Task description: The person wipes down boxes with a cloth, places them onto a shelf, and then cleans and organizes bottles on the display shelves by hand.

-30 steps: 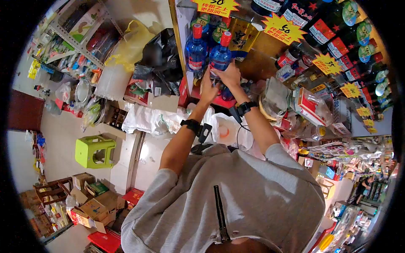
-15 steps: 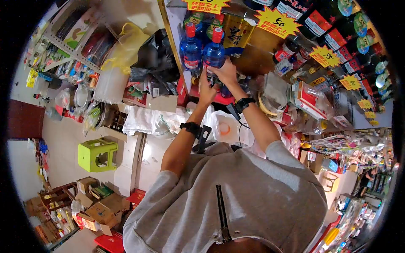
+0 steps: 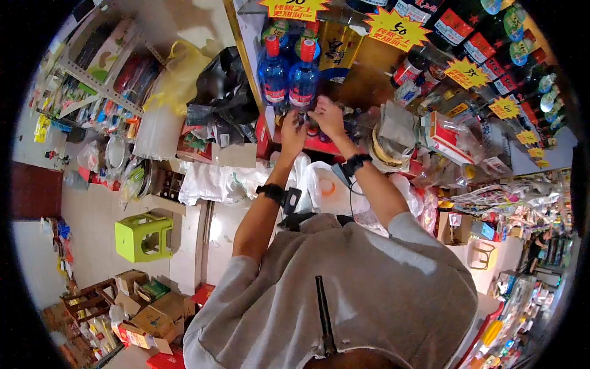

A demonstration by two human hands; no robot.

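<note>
Two blue bottles with red caps stand side by side at the front of a shelf: the left bottle (image 3: 273,77) and the right bottle (image 3: 303,80). Just below them is my left hand (image 3: 292,132), its fingers loosely bent and apart, with nothing visible in it. My right hand (image 3: 328,118) is to its right, below the right bottle, fingers partly spread and also without anything visible. Small dark bottles show in part behind and between the hands on the lower red level; the hands hide much of them.
Behind the blue bottles stands a gold box (image 3: 339,52). Yellow price signs (image 3: 397,28) hang along rows of dark bottles on the right. A black plastic bag (image 3: 222,86) lies left of the shelf. A green stool (image 3: 142,237) stands on the floor.
My right hand has come off the right blue bottle and moved down. My left hand has also dropped lower, away from the bottles. Both bottles stay on the shelf.
</note>
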